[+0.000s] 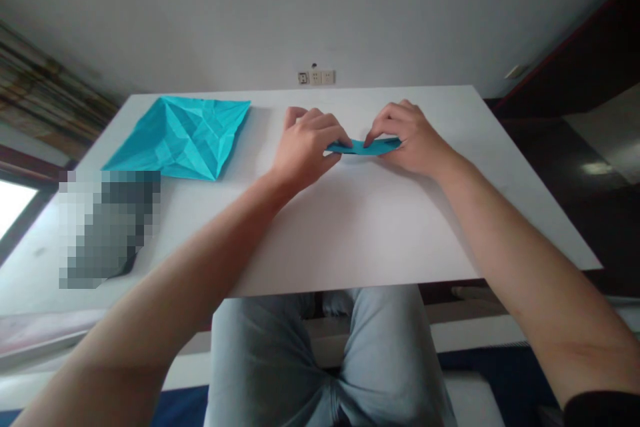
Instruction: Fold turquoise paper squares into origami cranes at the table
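Observation:
A narrow strip of folded blue paper [364, 147] is held between both hands, above the far middle of the white table. My left hand [314, 143] pinches its left end, thumb below and fingers on top. At the other end my right hand [405, 137] grips it the same way, with the index fingertip pressing on the upper face. The fingers hide both ends of the strip. To the left, apart from the hands, lies a creased turquoise sheet of paper [187, 137], spread out with many fold lines.
The white table [390, 240] reaches to the grey wall, where power sockets [316, 77] sit just above its far edge. A dark object, blurred by pixels [113, 230], lies at the left. My legs [320, 347] are under the near edge. A patterned curtain [50, 80] hangs at the far left.

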